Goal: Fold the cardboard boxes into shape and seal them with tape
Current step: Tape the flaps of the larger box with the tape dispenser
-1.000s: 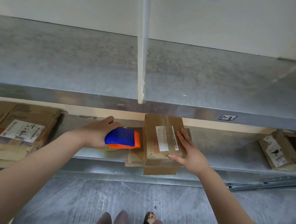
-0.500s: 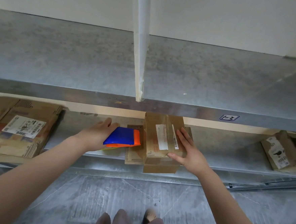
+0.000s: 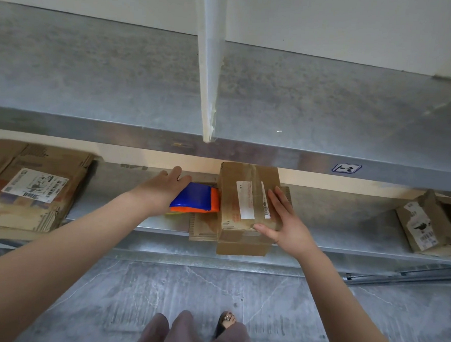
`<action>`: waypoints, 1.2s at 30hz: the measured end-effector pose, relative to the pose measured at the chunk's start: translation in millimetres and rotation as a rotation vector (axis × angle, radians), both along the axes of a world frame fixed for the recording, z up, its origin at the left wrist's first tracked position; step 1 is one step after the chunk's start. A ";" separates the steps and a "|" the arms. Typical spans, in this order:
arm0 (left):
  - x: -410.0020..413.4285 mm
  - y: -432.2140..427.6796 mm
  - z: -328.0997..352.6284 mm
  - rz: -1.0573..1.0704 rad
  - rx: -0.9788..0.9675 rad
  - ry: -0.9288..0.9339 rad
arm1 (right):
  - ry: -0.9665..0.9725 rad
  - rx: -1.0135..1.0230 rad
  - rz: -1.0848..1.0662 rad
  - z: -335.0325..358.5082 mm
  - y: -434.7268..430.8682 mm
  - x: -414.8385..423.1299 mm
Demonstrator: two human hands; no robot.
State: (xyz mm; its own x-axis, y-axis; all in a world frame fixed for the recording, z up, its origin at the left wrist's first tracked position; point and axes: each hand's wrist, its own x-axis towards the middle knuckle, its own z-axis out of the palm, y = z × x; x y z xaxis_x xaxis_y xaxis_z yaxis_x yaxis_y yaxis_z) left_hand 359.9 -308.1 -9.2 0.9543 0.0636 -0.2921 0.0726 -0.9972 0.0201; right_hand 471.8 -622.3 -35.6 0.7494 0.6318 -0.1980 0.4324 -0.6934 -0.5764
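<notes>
My right hand (image 3: pixel 287 223) lies flat on the small brown cardboard box (image 3: pixel 238 219), fingers straight along the right side of its top and thumb laid along the top front edge, pressing rather than clasping. The box stands closed on the lower grey metal shelf (image 3: pixel 106 186), a white label (image 3: pixel 245 199) on its top, its front reaching out past the shelf's lip. It rests on a flat piece of corrugated cardboard (image 3: pixel 201 229). Just beside it, touching its left side, is the blue and orange tape dispenser (image 3: pixel 195 200). My left hand (image 3: pixel 161 190) rests over the dispenser's left end with the fingers stretched out towards the back of the shelf; my thumb is hidden. Further left lies a stack of flattened brown cartons (image 3: pixel 24 205), and well off to the right a tilted brown box (image 3: pixel 426 225).
</notes>
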 end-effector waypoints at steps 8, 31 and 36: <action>-14.6 7.9 -15.2 0.028 -0.137 -0.069 | 0.011 0.000 0.008 -4.5 -1.0 5.8; -28.9 24.7 -5.9 0.011 -0.237 0.014 | 0.037 0.024 0.005 -5.2 0.4 7.1; -22.1 22.2 -16.1 -0.041 -0.154 0.066 | 0.039 0.028 -0.008 -3.4 0.9 6.5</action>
State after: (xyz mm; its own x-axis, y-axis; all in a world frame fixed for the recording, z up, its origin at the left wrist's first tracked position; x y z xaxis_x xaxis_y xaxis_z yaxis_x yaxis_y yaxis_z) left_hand 337.8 -285.8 -25.3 0.9335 -0.0251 -0.3576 0.0384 -0.9848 0.1695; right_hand 478.3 -621.4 -39.0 0.7467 0.6314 -0.2092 0.4038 -0.6803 -0.6117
